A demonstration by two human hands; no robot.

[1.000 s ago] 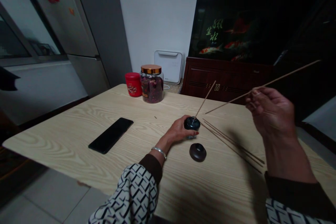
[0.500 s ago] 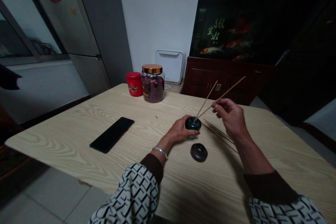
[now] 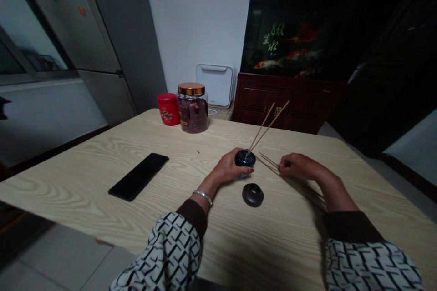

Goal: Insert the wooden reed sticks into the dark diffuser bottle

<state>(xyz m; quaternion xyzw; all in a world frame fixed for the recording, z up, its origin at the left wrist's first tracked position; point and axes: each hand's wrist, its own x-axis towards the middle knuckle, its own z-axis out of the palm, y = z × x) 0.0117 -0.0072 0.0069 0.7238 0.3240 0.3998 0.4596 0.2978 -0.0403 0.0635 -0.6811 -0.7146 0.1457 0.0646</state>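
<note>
My left hand (image 3: 228, 164) is wrapped round a small dark glass diffuser bottle (image 3: 245, 159) and holds it upright on the table. Two thin reed sticks (image 3: 266, 127) stand in the bottle's mouth, leaning to the right. To the right, my right hand (image 3: 296, 166) is down at the tabletop, its fingers pinched over loose reed sticks (image 3: 268, 161) lying there. How many of them it grips is hidden. A round dark brown cap (image 3: 253, 195) with a hole in its top lies in front of the bottle.
A black phone (image 3: 139, 176) lies on the wooden table (image 3: 136, 141) at the left. Near the far edge stand a red canister (image 3: 168, 110) and a glass jar of dried flowers (image 3: 193, 113) with a copper lid. Behind is a fish tank on a dark cabinet (image 3: 290, 100).
My right hand has let go of the second stick in the bottle and moved down to the loose sticks on the table. My left hand keeps its hold. The view has shifted slightly.
</note>
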